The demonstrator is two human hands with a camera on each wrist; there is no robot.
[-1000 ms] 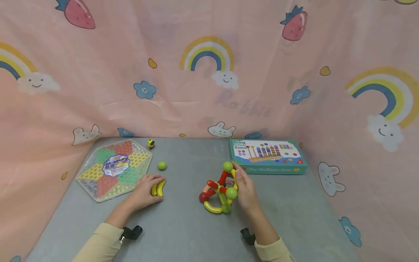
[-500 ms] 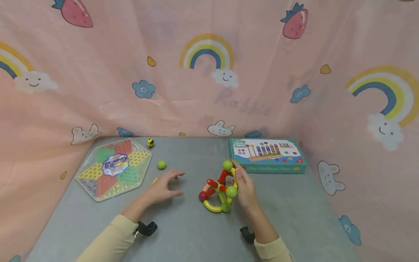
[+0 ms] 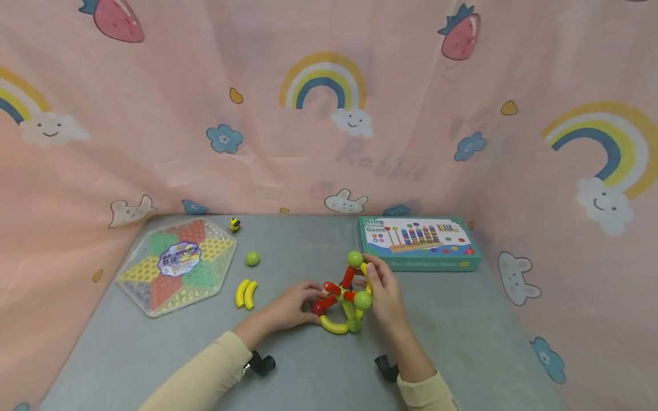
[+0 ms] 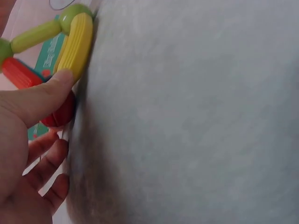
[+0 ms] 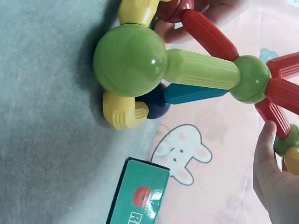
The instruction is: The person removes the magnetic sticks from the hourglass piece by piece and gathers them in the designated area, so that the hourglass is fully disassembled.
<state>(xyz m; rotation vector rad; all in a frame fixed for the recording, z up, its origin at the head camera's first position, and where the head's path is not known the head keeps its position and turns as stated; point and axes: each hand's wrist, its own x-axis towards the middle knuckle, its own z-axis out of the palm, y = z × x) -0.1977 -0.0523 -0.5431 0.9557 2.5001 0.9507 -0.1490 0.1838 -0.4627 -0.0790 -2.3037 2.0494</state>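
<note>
A ball-and-stick building toy point(image 3: 348, 311) stands on the table, made of red, green and yellow sticks joined by balls. My left hand point(image 3: 293, 306) holds its left corner at a red ball point(image 3: 319, 308). In the left wrist view, the thumb presses where a yellow curved stick point(image 4: 77, 46) meets that ball; the lower fingers are loosely bent. My right hand point(image 3: 386, 297) pinches the toy's upper right side, near a yellow curved stick. A blue stick point(image 5: 194, 93) and a dark blue ball point(image 5: 156, 101) show low at the back in the right wrist view.
Two yellow curved sticks point(image 3: 245, 294) lie side by side left of my left hand, with a green ball point(image 3: 252, 258) beyond. A hexagonal Chinese checkers set point(image 3: 177, 265) and a small bee figure point(image 3: 234, 225) are at left. A Ring Challenge Game box point(image 3: 418, 244) sits back right.
My left hand has left the two yellow curved sticks, moved right with fingers spread, and taken hold of the toy's red-ball corner. The right hand keeps its hold.
</note>
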